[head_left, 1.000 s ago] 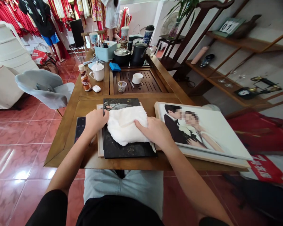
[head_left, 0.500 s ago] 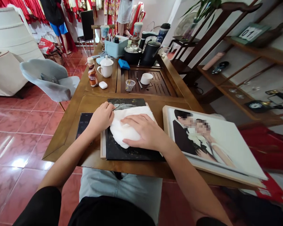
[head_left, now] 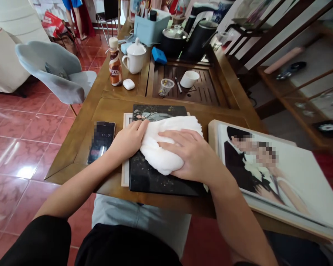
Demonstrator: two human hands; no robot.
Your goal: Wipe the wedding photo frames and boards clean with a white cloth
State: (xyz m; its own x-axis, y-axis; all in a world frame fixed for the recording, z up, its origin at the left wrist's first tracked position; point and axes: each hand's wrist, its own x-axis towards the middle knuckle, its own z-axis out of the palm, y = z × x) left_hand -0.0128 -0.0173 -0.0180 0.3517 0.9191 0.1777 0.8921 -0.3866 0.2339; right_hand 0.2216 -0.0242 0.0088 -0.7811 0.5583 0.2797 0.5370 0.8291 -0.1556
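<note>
A bunched white cloth (head_left: pixel 166 159) lies on a dark photo panel (head_left: pixel 150 181) at the front of the table. My right hand (head_left: pixel 192 155) is closed over the cloth's right part, its fingers spread across the folds and its thumb side low. At the cloth's left edge, my left hand (head_left: pixel 131 138) rests on the panel's left side with fingers laid flat and close together; its thumb is hidden. Beneath the panel, a pale wooden frame (head_left: pixel 125 171) shows along the left. Part of a pictured figure is visible above the cloth.
A lit phone (head_left: pixel 102 142) lies left of the panel. On the right sits a large framed couple photo (head_left: pixel 299 173). Farther back stand a drink bottle (head_left: pixel 115 66), a lidded white mug (head_left: pixel 135 57), a white bowl (head_left: pixel 189 79) and a small plastic cup (head_left: pixel 166 87).
The view has tipped downward and come closer. My right hand has shifted right with the cloth across the panel. More of the phone shows beside my left arm.
</note>
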